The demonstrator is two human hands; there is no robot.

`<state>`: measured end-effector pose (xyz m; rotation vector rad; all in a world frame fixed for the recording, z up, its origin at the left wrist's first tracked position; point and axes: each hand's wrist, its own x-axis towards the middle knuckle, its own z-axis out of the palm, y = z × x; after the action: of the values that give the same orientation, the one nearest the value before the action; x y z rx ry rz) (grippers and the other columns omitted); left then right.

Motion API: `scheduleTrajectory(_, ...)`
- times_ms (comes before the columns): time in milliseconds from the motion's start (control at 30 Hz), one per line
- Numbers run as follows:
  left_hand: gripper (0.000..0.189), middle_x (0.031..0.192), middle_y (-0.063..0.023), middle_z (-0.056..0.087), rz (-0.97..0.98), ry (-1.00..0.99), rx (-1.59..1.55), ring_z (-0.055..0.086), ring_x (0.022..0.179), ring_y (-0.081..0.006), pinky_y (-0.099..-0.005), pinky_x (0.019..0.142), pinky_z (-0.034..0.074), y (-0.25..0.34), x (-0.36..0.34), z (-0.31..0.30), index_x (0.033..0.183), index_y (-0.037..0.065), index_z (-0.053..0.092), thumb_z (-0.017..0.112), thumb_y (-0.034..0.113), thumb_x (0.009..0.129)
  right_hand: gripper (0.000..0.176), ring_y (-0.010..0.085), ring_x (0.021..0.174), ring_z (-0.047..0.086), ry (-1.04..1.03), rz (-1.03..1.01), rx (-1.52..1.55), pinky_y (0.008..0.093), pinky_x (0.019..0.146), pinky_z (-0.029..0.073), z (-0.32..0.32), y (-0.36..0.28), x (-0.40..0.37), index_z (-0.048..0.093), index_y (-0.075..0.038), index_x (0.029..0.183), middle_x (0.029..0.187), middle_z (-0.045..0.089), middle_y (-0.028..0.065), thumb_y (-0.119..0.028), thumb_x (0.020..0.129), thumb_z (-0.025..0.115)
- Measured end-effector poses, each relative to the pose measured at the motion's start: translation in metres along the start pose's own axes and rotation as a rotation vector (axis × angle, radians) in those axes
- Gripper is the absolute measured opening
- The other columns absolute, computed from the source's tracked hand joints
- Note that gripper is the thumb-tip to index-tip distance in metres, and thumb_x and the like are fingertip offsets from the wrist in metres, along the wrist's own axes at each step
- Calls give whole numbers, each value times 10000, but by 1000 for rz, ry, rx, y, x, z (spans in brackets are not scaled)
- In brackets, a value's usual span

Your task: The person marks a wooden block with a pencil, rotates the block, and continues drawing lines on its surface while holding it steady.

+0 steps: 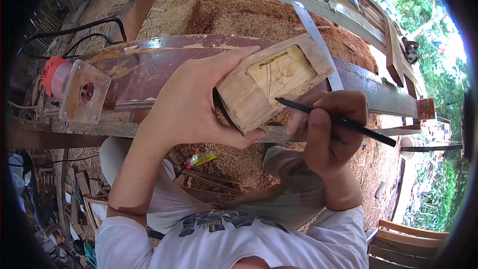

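Well left of the left fingers, a router (pixel 60 75) with a clear base sits on the surface (pixel 134 77). The left hand (pixel 181 102) has its fingers clamped on a wooden block (pixel 239 89), the thumb at its near edge, holding it tilted above the surface. Below those fingers lies a yellow packet (pixel 201 159), its print too small to read. Printing on the shirt (pixel 219 223) is blurred too.

Right of the left fingers, the block's recess shows dark pencil-like lines. The pen (pixel 371 133) is pinched in the fingers of the right hand (pixel 328 142), its tip at the recess's near edge; this looks like marking out. Any further stroke calls for a steady block and light, exact tip control. Beyond the block, a metal strip (pixel 307 22) slants across. Well right of the right fingers, a red container (pixel 425 108) bears unreadable lettering.
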<state>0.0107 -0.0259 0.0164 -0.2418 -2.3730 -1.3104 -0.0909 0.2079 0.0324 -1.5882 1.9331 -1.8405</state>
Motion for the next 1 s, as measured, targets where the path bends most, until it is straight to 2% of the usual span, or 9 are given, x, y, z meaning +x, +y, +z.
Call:
scheduleTrajectory(67,1027,1400,-161,690,10,5,6,672,1285,-266,-390,1126,473,0,0,0,1470,9,588,979,284,561,157,106,731,664,-12,-9,11,243,631,531,0,2,0,479,37,1117,870,657,102,23,1016,598)
scheduleTrajectory(133,1030,1408,-163,686,22,3,22,668,1293,-268,-395,1132,472,-1,0,0,1470,10,587,979,299,562,131,96,606,585,-56,-61,-149,215,566,455,0,3,1,426,-2,1136,785,675,144,-70,1075,519)
scheduleTrajectory(667,1052,1391,-173,690,12,-3,25,676,1275,-278,-397,1122,479,1,-1,-2,1481,7,572,982,300,557,123,126,614,616,-60,-65,-139,232,572,472,2,4,0,432,8,1123,760,658,139,-37,1060,527)
scheduleTrajectory(733,1053,1383,-172,694,17,-8,46,680,1265,-280,-397,1118,481,2,0,-2,1483,9,571,980,296,557,156,95,717,660,16,-25,-26,233,622,515,4,6,-4,516,33,1102,876,674,82,-2,1011,638)
scheduleTrajectory(1000,1038,1390,-164,690,23,-11,-6,675,1274,-278,-394,1114,481,0,1,-1,1478,12,575,973,286,559,155,99,721,669,14,-21,-57,233,627,521,3,6,-3,521,39,1090,874,672,83,-1,1004,644)
